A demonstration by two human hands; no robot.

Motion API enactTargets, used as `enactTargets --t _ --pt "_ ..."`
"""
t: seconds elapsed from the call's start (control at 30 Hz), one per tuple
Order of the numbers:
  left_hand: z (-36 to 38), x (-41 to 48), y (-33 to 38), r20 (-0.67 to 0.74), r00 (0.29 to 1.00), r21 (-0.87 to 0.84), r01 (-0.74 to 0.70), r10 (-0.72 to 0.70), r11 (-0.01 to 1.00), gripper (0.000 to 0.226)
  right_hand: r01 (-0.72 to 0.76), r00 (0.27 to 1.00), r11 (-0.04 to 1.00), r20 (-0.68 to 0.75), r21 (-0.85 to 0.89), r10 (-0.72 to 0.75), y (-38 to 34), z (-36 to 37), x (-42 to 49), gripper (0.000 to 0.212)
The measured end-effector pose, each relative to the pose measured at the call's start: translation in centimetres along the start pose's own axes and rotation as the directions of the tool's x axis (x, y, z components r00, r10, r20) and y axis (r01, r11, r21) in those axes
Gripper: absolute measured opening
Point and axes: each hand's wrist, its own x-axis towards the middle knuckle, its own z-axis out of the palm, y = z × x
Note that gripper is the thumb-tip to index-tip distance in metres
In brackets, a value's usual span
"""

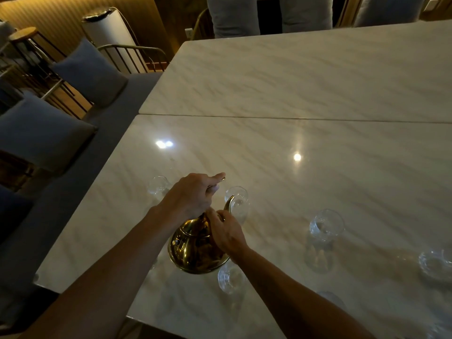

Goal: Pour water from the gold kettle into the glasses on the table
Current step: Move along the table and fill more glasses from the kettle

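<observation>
The gold kettle [193,250] is tilted over the marble table [293,179], its curved spout [230,203] over the rim of a clear glass [238,200]. My left hand [193,194] grips the kettle's thin handle from above. My right hand [226,232] holds the kettle's top near the lid. More clear glasses stand around: one to the far left [158,185], one under the kettle's near side [231,278], one to the right [326,225] and one at the right edge [435,264]. Whether water flows from the spout is too dim to tell.
A grey bench with blue cushions [44,133] runs along the table's left edge. A seam [293,117] splits the tabletop across its width. Chairs with grey backs [232,15] stand at the far end. The room is dim, with light glare on the marble.
</observation>
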Motion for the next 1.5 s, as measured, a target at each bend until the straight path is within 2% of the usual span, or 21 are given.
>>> enactTargets --t 0.27,0.4,0.6,0.7,0.8,1.17,1.4,1.5 --pt "-0.04 0.09 0.07 -0.004 1.000 -0.003 -0.006 0.006 1.000 0.042 -0.001 1.000 1.000 0.002 0.007 0.001 -0.08 0.07 -0.09 0.074" --pt "-0.04 0.25 -0.02 -0.005 1.000 -0.004 0.006 -0.006 1.000 0.042 0.002 1.000 1.000 0.008 0.012 -0.002 -0.11 -0.01 0.03 0.064" --pt "-0.16 0.32 0.23 -0.005 1.000 0.003 -0.004 0.004 1.000 0.043 0.000 1.000 1.000 0.016 0.018 0.000 -0.18 0.02 0.02 0.072" --pt "-0.20 0.28 0.39 -0.009 1.000 0.002 -0.009 0.009 1.000 0.043 -0.001 1.000 0.999 0.016 0.033 0.001 -0.37 0.01 -0.15 0.087" --pt "-0.20 0.26 0.52 -0.016 1.000 0.004 -0.013 0.013 1.000 0.043 -0.002 1.000 0.999 0.010 0.042 0.002 -0.37 0.07 -0.18 0.092" --pt "-0.20 0.41 0.08 -0.013 1.000 0.002 -0.003 0.003 1.000 0.043 0.005 1.000 1.000 0.015 0.031 -0.005 -0.16 0.13 0.13 0.078" --pt "-0.34 0.24 0.20 -0.011 1.000 -0.001 -0.002 0.002 1.000 0.043 0.001 1.000 1.000 0.018 0.020 -0.001 -0.02 0.26 0.27 0.087" --pt "-0.33 0.23 0.23 -0.014 1.000 -0.004 -0.004 0.004 1.000 0.043 -0.004 1.000 1.000 0.019 0.019 0.003 0.10 0.32 0.38 0.083"
